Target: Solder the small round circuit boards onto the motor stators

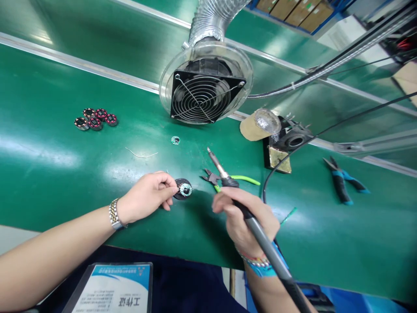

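My left hand [151, 190] is closed in a pinch at the left edge of a small round circuit board [186, 190]. The board rests on a black round base [181, 196] on the bench. What lies between the fingertips, perhaps a thin wire, is too small to make out. In my right hand [248, 213] is a soldering iron [262, 234], its tip raised up and left, apart from the board. Beneath the iron lie green-handled side cutters [213, 177]. Farther back, a second small round circuit board [175, 140] lies on the green bench.
A fume extractor fan [199, 98] hangs over the back. Several copper-wound coils [95, 119] sit at left, near a strand of solder wire [141, 155]. To the right are a cardboard tube cup [256, 127], a soldering iron stand [289, 139] and blue-handled pliers [342, 180]. A black cable [321, 134] crosses there.
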### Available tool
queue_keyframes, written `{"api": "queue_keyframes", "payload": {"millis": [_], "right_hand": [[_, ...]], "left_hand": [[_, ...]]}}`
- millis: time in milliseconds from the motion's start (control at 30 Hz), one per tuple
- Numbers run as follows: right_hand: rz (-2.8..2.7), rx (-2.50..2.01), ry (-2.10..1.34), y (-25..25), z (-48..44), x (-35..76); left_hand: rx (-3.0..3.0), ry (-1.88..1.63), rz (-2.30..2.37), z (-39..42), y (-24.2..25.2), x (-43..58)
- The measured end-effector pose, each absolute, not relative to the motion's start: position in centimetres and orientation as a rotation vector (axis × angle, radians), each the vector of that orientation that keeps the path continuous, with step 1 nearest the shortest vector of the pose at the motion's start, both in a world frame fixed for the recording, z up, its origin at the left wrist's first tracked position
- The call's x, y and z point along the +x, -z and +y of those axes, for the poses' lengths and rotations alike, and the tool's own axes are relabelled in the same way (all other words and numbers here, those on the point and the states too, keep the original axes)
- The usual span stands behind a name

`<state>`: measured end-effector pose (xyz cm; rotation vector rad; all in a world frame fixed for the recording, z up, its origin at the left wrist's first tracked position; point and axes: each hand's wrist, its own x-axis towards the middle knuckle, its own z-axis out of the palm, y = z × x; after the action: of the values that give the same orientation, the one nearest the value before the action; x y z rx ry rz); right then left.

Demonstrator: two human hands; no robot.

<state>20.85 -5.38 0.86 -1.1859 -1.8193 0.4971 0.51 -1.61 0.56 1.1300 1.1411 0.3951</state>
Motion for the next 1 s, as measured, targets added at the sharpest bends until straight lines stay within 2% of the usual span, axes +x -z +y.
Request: {"api": "queue_keyframes", "payload": {"millis": [267, 467, 667, 833, 1000], "right_hand": [[-2.115, -1.147, -0.427, 0.3, -4.1, 18.0], [-2.123, -1.115, -0.386, 0.7, -3.8, 17.5], [-1.965, -1.198, -0.569, 1.4, -3.9, 17.5], [-1.755, -1.255, -0.627, 1.0, -4.2, 17.9], [-1.753, -1.146, -0.528, -0.3, -4.8, 17.6]], "left_hand": [[1.181, -0.402, 1.114, -1.7, -0.4, 0.5], [1.801, -0.576, 1.224, -2.2, 0.5, 0.4], [1.922, -0.610, 1.229, -2.3, 1.4, 0.9], [1.833, -0.709, 1.187, -2.4, 1.0, 0.7], [1.128, -0.774, 0.793, -2.5, -0.1, 0.8]]}}
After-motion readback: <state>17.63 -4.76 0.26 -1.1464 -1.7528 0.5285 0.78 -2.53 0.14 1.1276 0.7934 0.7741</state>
